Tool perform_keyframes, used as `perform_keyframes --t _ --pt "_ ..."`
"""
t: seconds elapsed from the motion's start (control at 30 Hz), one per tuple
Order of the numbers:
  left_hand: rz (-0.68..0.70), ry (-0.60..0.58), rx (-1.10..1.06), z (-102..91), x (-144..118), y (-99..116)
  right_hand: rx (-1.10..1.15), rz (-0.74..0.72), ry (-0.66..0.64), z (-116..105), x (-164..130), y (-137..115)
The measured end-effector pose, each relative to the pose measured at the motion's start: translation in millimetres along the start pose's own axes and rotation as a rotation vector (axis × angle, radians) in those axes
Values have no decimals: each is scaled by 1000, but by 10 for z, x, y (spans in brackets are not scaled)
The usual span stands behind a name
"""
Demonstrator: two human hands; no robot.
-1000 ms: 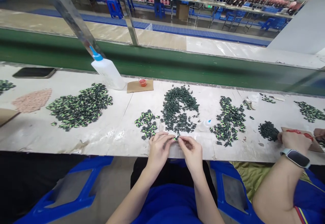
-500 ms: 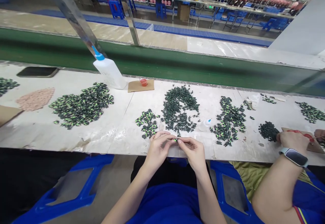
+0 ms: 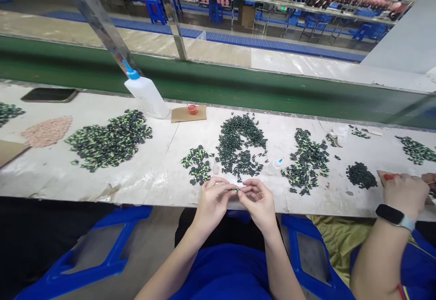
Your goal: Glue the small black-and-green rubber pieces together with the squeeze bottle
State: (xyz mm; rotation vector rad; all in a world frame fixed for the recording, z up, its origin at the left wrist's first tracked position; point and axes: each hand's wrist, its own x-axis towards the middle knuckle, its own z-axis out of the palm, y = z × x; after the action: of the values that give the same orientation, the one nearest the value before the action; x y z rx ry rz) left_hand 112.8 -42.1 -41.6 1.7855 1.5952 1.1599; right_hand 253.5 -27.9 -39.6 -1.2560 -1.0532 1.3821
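Both hands meet at the table's front edge around a small black-and-green piece (image 3: 236, 191), mostly hidden by the fingertips. My left hand (image 3: 211, 202) pinches it from the left between thumb and forefinger. On its other side, the closed thumb and fingers of my right hand (image 3: 259, 204) also grip it. Just beyond my hands lies a heap of small dark green pieces (image 3: 240, 136). A smaller group of black-and-green pieces (image 3: 197, 161) is by my left hand. Past my right hand stands a small blue-tipped bottle (image 3: 273, 167), with another black-and-green heap (image 3: 308, 159) beside it.
A large white bottle (image 3: 148, 93) and a cardboard piece (image 3: 179, 115) with a red cup (image 3: 192, 109) stand at the back. Further left are a big black-and-green heap (image 3: 109, 141), pinkish pieces (image 3: 47, 132) and a phone (image 3: 49, 95). A co-worker's hand (image 3: 405, 195) is at right.
My right fingers have shifted slightly around the small piece, which sits a little lower. The co-worker's watch-wearing arm at right has moved and turned to the right.
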Motion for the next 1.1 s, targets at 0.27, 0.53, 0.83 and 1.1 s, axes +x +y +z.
perform_keyframes --t 0.27,0.53,0.83,1.1 --pt "6 13 88 24 -56 -24 -128 -90 -9 12 -18 53" --pt "-44 -270 111 111 -24 -68 -191 -9 -106 -182 93 149" --pt "-141 -32 327 -168 395 -279 -380 -265 601 -1097 154 -133" --pt "-27 -95 486 -111 660 -422 -784 -473 794 -1035 275 -267"
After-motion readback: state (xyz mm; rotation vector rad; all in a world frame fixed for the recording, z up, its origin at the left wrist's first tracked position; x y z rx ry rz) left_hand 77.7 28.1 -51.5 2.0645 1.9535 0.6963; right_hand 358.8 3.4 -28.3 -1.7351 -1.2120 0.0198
